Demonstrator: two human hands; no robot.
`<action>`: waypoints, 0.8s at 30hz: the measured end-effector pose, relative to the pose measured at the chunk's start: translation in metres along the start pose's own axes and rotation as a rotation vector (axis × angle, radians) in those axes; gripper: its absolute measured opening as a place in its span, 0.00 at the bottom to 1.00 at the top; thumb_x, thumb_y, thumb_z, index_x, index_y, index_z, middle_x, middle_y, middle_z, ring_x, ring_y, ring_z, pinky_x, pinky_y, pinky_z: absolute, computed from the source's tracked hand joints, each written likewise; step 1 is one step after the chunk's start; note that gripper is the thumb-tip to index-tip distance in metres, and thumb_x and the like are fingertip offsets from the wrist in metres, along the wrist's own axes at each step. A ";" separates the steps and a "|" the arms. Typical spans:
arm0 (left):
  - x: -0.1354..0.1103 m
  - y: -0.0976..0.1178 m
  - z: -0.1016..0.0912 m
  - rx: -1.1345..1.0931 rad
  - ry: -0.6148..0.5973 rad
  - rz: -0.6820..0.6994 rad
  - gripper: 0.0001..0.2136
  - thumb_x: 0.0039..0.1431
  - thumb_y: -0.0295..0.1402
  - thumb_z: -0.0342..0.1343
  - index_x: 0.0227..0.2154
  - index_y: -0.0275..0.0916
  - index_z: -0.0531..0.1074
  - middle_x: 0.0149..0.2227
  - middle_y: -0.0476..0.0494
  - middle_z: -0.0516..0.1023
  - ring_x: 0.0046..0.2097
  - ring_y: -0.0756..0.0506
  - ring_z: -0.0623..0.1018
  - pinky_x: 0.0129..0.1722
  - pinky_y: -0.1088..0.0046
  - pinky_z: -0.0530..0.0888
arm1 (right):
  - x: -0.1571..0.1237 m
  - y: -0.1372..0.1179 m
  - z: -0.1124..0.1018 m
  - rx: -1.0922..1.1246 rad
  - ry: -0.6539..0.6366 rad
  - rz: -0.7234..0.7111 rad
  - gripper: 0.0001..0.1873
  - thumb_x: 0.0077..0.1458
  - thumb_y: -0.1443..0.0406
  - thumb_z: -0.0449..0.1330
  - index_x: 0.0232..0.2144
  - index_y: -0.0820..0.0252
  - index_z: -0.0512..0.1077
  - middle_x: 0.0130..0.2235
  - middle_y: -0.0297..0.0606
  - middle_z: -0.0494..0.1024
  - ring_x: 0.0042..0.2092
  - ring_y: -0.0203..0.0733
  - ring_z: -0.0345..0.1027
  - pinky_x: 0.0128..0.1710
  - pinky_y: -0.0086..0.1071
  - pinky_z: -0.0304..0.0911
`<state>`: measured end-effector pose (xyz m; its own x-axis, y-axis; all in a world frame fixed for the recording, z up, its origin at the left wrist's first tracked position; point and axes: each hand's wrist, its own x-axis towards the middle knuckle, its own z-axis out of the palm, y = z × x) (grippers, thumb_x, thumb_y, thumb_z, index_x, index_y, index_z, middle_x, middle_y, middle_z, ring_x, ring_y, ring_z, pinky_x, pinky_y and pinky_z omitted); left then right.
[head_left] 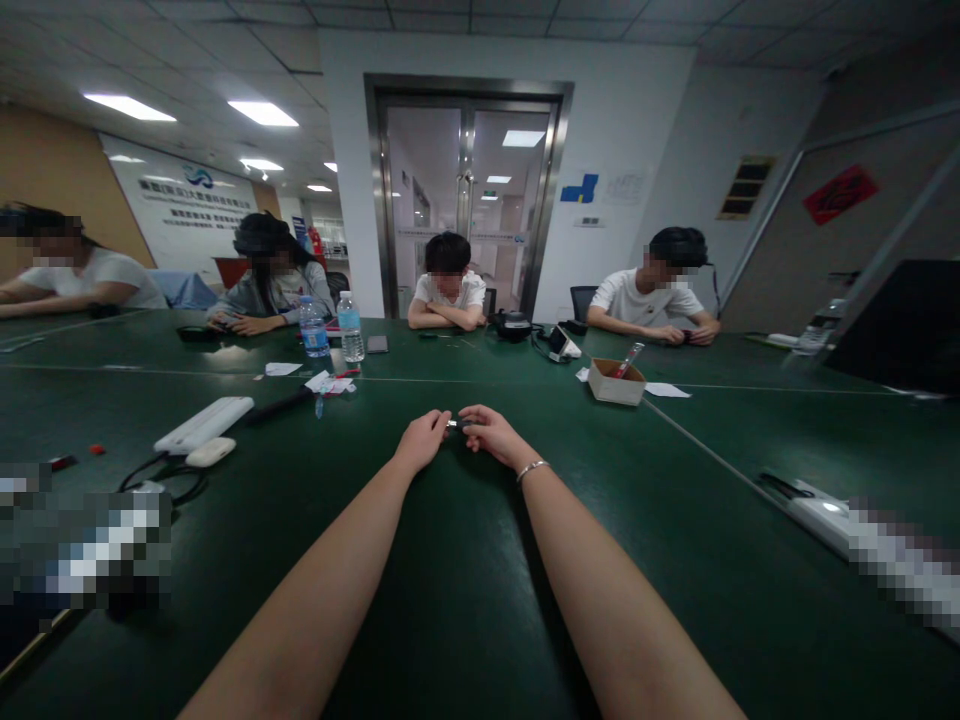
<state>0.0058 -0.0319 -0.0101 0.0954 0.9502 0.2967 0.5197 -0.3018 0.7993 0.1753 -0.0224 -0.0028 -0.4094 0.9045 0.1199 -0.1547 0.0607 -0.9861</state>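
Observation:
My right hand (487, 435) pinches a small dark stick (464, 425) with a shiny metal end, much like a USB plug. That metal end points left, at the fingertips of my left hand (424, 438). My left fingers are closed and bent together, and whatever lies inside them is hidden. Both hands meet just above the green table (465, 560), in the middle of the view. A silver bracelet (532, 468) circles my right wrist.
A small box (616, 382) holding a red-and-clear item stands beyond my right hand. Bottles (351, 328), paper scraps (282, 369) and a white power-bank-like block (204, 425) lie to the left. Several people sit around the table, including one person opposite (448, 290).

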 end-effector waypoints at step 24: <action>0.001 0.002 -0.002 -0.241 -0.028 0.079 0.15 0.50 0.35 0.53 0.42 0.39 0.69 0.42 0.42 0.73 0.34 0.49 0.73 0.35 0.72 0.70 | -0.002 -0.003 0.000 0.024 0.011 0.021 0.14 0.44 0.77 0.57 0.36 0.64 0.66 0.35 0.36 0.71 0.22 0.27 0.65 0.18 0.20 0.64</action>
<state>0.0053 -0.0318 -0.0076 0.1527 0.9238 0.3512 0.2926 -0.3817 0.8768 0.1763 -0.0249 -0.0004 -0.4032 0.9099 0.0976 -0.1675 0.0315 -0.9854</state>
